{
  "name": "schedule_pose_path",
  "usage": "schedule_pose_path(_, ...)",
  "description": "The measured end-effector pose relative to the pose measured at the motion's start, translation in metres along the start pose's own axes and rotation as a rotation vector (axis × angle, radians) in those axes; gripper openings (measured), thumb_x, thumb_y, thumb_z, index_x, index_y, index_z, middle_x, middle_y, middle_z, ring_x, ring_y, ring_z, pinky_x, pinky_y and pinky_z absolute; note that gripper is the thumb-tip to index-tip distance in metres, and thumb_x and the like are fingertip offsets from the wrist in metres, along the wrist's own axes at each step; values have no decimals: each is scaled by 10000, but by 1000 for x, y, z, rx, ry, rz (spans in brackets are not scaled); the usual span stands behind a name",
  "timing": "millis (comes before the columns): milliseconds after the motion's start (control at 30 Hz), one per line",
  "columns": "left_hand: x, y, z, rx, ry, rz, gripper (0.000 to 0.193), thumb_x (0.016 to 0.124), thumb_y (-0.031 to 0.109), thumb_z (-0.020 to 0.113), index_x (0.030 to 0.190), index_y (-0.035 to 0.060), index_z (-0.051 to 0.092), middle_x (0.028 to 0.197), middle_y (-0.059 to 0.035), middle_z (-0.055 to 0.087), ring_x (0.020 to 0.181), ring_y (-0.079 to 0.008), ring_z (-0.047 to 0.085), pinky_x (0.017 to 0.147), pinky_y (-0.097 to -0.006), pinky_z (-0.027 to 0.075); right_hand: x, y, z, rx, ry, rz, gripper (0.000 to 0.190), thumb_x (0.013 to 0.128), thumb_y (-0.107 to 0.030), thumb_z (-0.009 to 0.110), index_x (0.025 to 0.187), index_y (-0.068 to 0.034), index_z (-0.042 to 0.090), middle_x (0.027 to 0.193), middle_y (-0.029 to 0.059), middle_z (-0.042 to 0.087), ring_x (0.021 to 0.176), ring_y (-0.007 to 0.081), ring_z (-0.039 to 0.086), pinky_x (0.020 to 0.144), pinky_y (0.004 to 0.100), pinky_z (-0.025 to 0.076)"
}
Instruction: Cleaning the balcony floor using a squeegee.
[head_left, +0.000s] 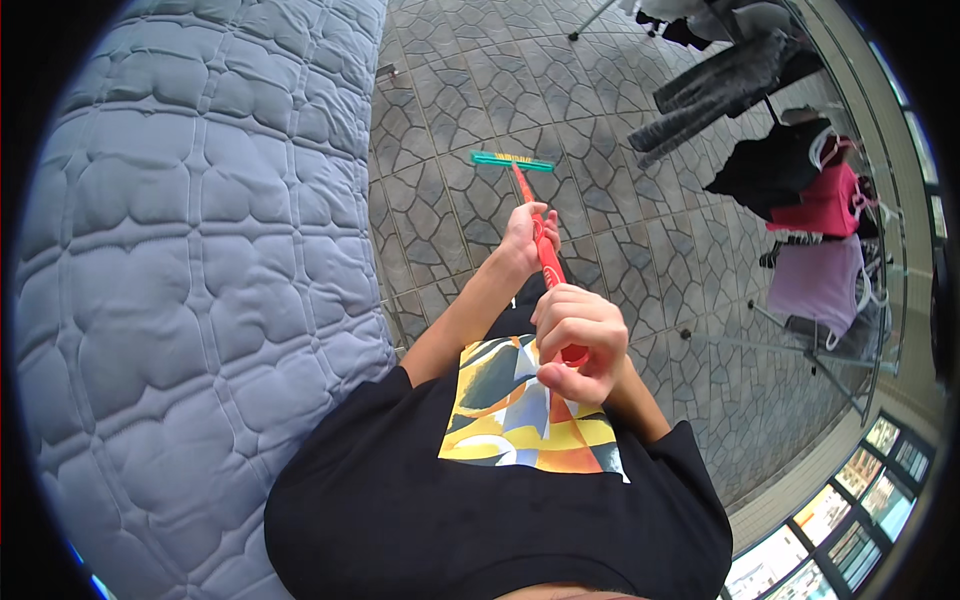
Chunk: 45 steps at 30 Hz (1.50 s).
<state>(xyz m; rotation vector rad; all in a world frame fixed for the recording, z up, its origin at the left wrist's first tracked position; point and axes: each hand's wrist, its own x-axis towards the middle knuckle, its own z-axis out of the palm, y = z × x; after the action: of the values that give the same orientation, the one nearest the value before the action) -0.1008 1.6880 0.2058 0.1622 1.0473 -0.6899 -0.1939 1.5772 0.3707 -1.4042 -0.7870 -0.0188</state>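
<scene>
A long-handled floor-cleaning tool reaches away from me, with a red pole (552, 271) and a narrow green head (487, 158). Yellow strips show at the middle of the head; whether it is a broom or a mop I cannot tell. My left hand (523, 234) grips the pole partway down, thumb along its far side. Nearer my chest, my right hand (585, 337) is wrapped around the pole's upper end, whose red tip shows under the fingers. The head is over the grey stone-patterned floor (510, 90), ahead of my feet.
A bed or couch with a grey-blue quilted cover (187, 285) runs along my left. On the right, a metal drying rack (780, 341) holds dark trousers (712, 90), a black top (780, 165), a pink garment (821, 202) and a lilac garment (814, 277). Windows (825, 517) stand behind right.
</scene>
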Motion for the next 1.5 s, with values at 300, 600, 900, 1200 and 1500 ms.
schedule_pose_path(300, 72, 166, 58, 71, -106, 165, 261, 957, 68, 581, 775, 117, 400, 597, 69, 373, 425, -1, 351, 334, -147, 303, 130, 150, -35, 26, -238, -24, 349, 685, -204, 763, 598, -107, 440, 613, 14, 420, 625, 232, 445, 632, 336, 373)
schedule_pose_path(600, 193, 332, 165, 172, -104, 731, 444, 1047, 255, 439, 1456, 150, 304, 998, -78, 620, 597, -148, 539, 498, -268, 470, 276, 339, -126, 52, -362, 25, 364, 721, -120, 733, 537, -100, 420, 575, 29, 457, 733, 247, 512, 740, 378, 405)
schedule_pose_path(900, 211, 354, 269, 701, 628, 1913, 213, 906, 162, 670, 1063, 19, 658, 1106, -162, 642, 1136, -295, 581, 958, -402, 448, 383, 435, -177, 154, -540, 25, 288, 756, -78, 689, 547, -76, 490, 574, 26, 508, 728, 250, 528, 757, 364, 419)
schedule_pose_path(1200, 221, 316, 215, 941, 430, 2014, 246, 836, 15, 603, 606, -42, 533, 587, -114, 539, 591, -221, 533, 596, -341, 419, 358, 599, -191, -2, -89, 1164, 919, 769, -449, 745, 1495, -48, 350, 1242, 186, 594, 1133, 229, 581, 912, 357, 475)
schedule_pose_path(1500, 160, 76, 161, 363, 652, 1708, 277, 915, 66, 537, 651, -14, 556, 604, 8, 487, 534, -48, 397, 492, -236, 288, 143, 520, -155, 205, -601, 1450, 628, 785, -370, 657, 1303, -182, 357, 968, 89, 573, 732, 273, 615, 685, 562, 529)
